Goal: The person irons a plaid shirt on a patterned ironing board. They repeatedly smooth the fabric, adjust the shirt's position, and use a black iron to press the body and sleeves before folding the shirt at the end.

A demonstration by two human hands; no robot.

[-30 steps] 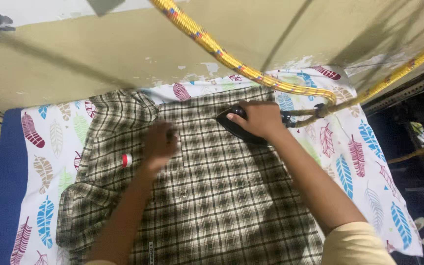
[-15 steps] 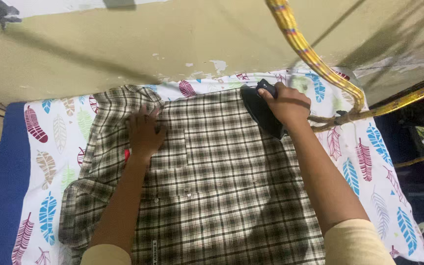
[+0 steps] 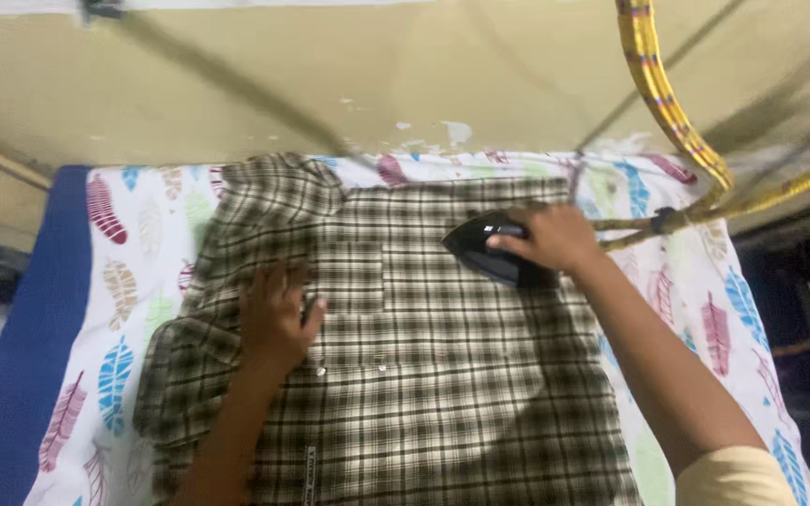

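Fingers of the right hand (image 3: 555,239) wrap the black iron (image 3: 494,251); left hand (image 3: 274,314) presses spread flat on the plaid shirt (image 3: 424,394).

The right hand (image 3: 555,239) is covering the handle and rear of the black iron (image 3: 489,253). The left hand (image 3: 274,319) is hiding part of the plaid shirt (image 3: 424,375), whose hem is running off the bottom edge. The yellow cord (image 3: 667,103) is leaving the frame at the top, and motion is blurring the dark line overhead.
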